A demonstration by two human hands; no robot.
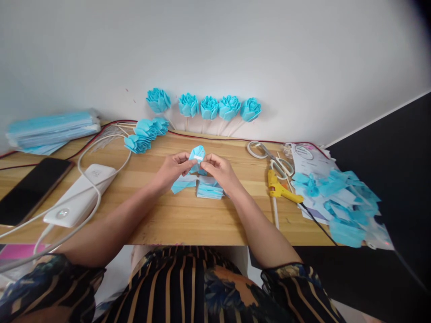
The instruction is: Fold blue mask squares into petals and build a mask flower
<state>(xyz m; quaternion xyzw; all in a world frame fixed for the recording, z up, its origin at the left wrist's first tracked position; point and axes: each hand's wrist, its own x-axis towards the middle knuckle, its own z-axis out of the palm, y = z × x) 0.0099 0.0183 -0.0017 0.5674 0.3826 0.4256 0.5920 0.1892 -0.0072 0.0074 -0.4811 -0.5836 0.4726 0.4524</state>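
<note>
Between my two hands, above the middle of the wooden table, is a small blue fabric petal piece with a white strip across it. My left hand pinches its left side, and my right hand pinches its right side. Just below them lies a small stack of folded blue fabric pieces. Beside that stack, to the left, rests a flat blue piece. What the fingers cover of the petal piece is hidden.
Several blue fabric flowers on sticks lean along the wall, with more flowers lying left. To the right are scissors, a yellow glue gun and blue scraps. A phone, white power bank and mask stack occupy the left.
</note>
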